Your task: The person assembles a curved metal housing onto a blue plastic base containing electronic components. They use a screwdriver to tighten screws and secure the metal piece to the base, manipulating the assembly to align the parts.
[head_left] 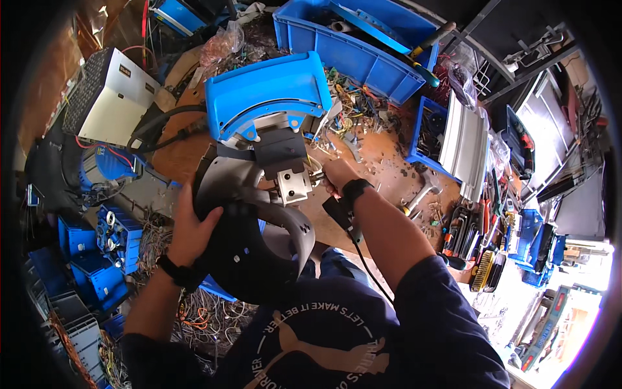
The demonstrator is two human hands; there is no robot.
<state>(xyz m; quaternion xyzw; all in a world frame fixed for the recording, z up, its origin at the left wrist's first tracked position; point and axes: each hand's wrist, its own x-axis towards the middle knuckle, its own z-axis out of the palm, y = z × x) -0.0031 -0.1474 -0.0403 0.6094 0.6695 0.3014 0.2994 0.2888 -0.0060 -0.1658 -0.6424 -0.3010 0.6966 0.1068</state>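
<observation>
In front of me stands a bulky assembly with a bright blue curved cover (pixel 269 84), a grey and black middle and a silver metal bracket (pixel 293 186) with dark bolts. Its near part is a large curved black shell (pixel 249 259) with a grey inner side. My left hand (pixel 189 223) grips this shell by its left edge, thumb across the black surface. Close against the bracket's right side, my right hand (pixel 339 177) has its fingers closed; what they hold is mostly hidden. Just below it hangs a black block (pixel 339 212) with a black cable.
A large blue crate (pixel 382 68) stands at the back, a smaller blue bin (pixel 424 139) to its right. Screws and scraps litter the wooden bench (pixel 382 152), with a hammer (pixel 424 193) on it. A silver perforated box (pixel 120 97), blue bins (pixel 97 279) and tangled cables are at left.
</observation>
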